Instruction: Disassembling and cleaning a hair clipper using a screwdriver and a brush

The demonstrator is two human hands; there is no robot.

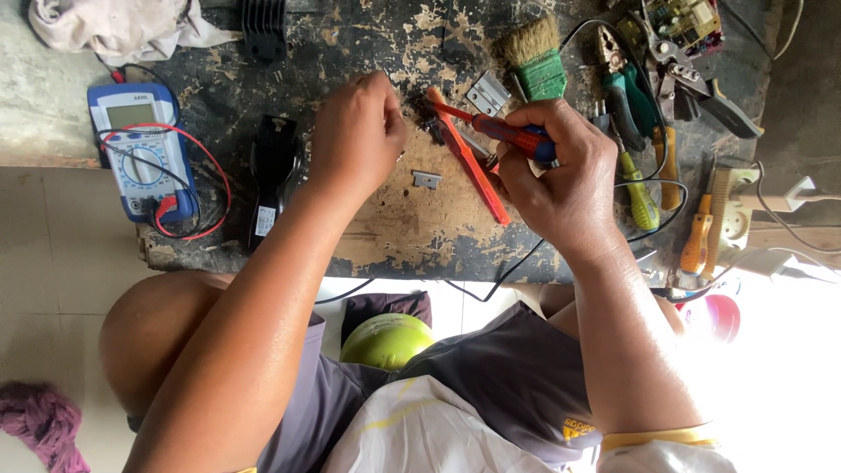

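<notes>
My right hand point(556, 180) grips a red and blue screwdriver point(504, 131) whose tip points left at a small metal part point(435, 130) on the worn black board point(394, 219). My left hand point(359, 131) has its fingers closed over that spot, pinching something small that I cannot make out. Orange-handled pliers point(477, 175) lie on the board under the screwdriver. A small metal bracket point(427, 180) lies between my hands.
A blue multimeter point(140, 149) with red and black leads sits at the left. A black adapter point(273, 162) lies beside it. A green-handled brush point(536, 61), green pliers point(626, 96), yellow and orange screwdrivers point(644, 197) and a circuit board point(683, 22) crowd the right.
</notes>
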